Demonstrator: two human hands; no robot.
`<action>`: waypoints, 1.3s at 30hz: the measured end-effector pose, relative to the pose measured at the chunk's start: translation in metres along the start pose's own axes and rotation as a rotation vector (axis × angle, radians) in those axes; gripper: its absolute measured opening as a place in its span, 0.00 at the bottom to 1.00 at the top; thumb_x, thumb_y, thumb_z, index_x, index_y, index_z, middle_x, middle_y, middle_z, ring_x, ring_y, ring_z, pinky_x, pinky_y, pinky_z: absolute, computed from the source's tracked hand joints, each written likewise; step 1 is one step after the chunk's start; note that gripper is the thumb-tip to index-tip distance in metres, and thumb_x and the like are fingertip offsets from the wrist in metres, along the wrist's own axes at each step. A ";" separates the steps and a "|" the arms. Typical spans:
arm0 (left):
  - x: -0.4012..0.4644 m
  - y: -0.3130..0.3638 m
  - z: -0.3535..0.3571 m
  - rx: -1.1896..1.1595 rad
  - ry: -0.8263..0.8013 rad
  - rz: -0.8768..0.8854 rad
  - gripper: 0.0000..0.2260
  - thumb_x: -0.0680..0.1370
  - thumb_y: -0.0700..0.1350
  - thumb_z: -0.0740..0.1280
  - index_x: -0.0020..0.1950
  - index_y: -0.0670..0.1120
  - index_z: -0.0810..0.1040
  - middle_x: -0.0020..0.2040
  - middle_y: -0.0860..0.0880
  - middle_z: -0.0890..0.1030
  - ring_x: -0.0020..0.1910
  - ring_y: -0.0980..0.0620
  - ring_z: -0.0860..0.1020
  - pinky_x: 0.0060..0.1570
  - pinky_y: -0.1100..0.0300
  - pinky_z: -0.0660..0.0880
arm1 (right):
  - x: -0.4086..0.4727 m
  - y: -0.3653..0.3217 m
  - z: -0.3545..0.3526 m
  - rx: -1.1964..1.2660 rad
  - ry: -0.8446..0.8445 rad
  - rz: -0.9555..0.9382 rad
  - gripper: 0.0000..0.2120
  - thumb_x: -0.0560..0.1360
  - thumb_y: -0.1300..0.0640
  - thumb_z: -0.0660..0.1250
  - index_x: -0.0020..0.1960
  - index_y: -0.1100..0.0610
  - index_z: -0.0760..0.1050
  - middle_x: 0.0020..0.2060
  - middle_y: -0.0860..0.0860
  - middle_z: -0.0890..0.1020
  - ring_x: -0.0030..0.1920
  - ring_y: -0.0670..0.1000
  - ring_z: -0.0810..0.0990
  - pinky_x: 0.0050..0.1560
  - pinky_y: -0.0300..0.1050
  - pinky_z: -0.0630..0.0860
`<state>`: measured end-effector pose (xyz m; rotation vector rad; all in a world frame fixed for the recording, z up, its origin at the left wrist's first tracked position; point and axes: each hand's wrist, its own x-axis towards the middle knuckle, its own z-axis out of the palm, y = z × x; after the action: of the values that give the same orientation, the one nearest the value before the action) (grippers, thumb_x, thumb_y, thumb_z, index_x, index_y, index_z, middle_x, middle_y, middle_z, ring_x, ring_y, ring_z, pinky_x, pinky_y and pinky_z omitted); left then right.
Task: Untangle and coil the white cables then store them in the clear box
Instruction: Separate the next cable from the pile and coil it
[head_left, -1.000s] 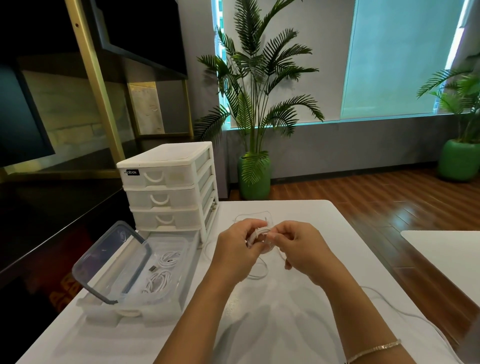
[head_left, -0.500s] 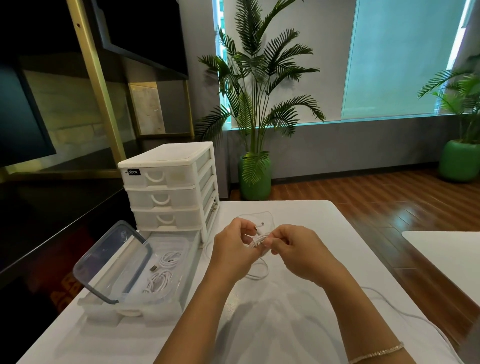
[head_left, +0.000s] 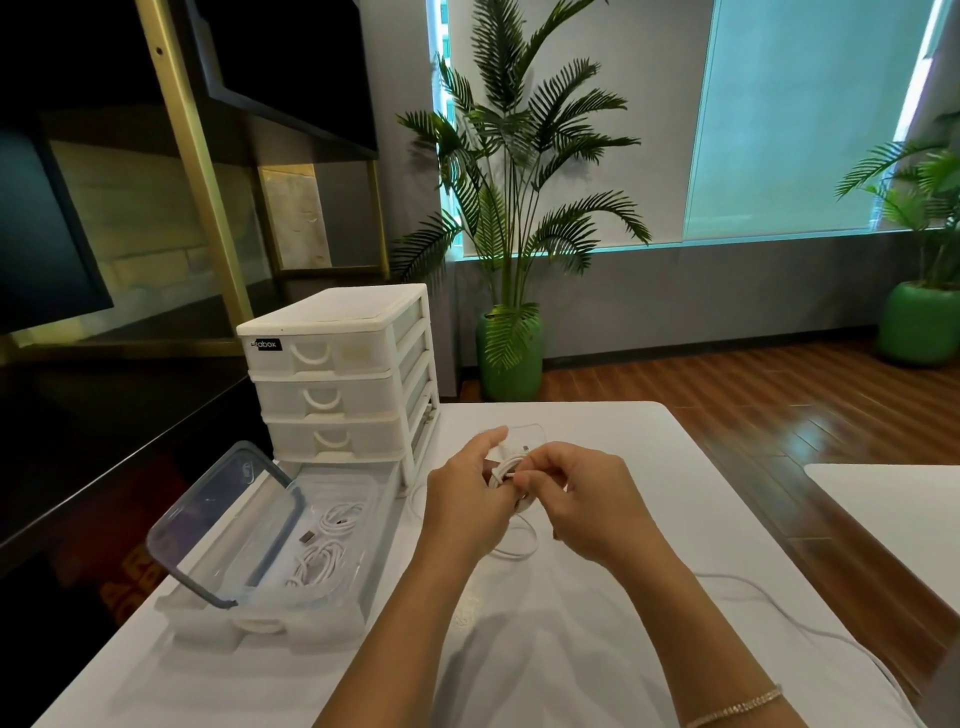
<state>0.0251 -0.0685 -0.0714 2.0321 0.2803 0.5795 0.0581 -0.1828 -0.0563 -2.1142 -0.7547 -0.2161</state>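
Above the middle of the white worktop (head_left: 597, 649), we see the left hand (head_left: 467, 499) and the right hand (head_left: 582, 499) meeting around a white cable (head_left: 501, 470). The left hand's grip is closed on a small bundle of cable loops, fingers curled round it. The right hand's grip pinches a strand of the same cable just beside that bundle. A metal-tipped connector (head_left: 524, 448) sticks up above the bundle, between the 2 hands. Below the hands, a slack loop of the cable lies on the worktop, and a further run of white cable trails along the right side toward the near edge. A thin bracelet (head_left: 737, 706) circles the right wrist.

At left, we note the clear box (head_left: 374, 525) standing open on the worktop, its clear lid (head_left: 223, 525) with a grey rim leaning tilted against the box's left side. Inside lie 2 coiled white cables (head_left: 327, 545), one behind the other. Directly behind the box stands a white 3-drawer organiser (head_left: 337, 374). Beyond the worktop, a potted palm (head_left: 511, 208) in a green pot stands on the wooden floor.
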 end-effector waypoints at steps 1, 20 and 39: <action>0.000 0.000 -0.001 -0.006 -0.015 0.002 0.21 0.75 0.43 0.69 0.67 0.51 0.72 0.58 0.47 0.80 0.52 0.49 0.81 0.50 0.59 0.79 | 0.000 0.000 -0.001 0.007 0.002 -0.007 0.08 0.77 0.59 0.63 0.51 0.58 0.80 0.39 0.46 0.78 0.33 0.41 0.73 0.36 0.28 0.69; 0.001 0.000 -0.004 -0.026 -0.196 0.012 0.10 0.70 0.40 0.74 0.46 0.52 0.81 0.44 0.54 0.81 0.44 0.54 0.79 0.47 0.62 0.78 | 0.002 0.002 -0.012 0.192 -0.226 0.356 0.15 0.79 0.54 0.56 0.41 0.61 0.74 0.29 0.50 0.70 0.27 0.47 0.64 0.27 0.39 0.62; 0.001 0.004 -0.014 -0.341 -0.316 -0.116 0.07 0.75 0.39 0.67 0.49 0.50 0.80 0.51 0.47 0.81 0.45 0.47 0.83 0.40 0.57 0.82 | 0.002 0.013 -0.030 0.150 -0.175 0.258 0.05 0.75 0.61 0.66 0.41 0.54 0.77 0.37 0.52 0.80 0.37 0.50 0.79 0.38 0.41 0.81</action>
<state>0.0185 -0.0594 -0.0618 1.7300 0.1002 0.2098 0.0711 -0.2114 -0.0457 -2.0797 -0.5709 0.1621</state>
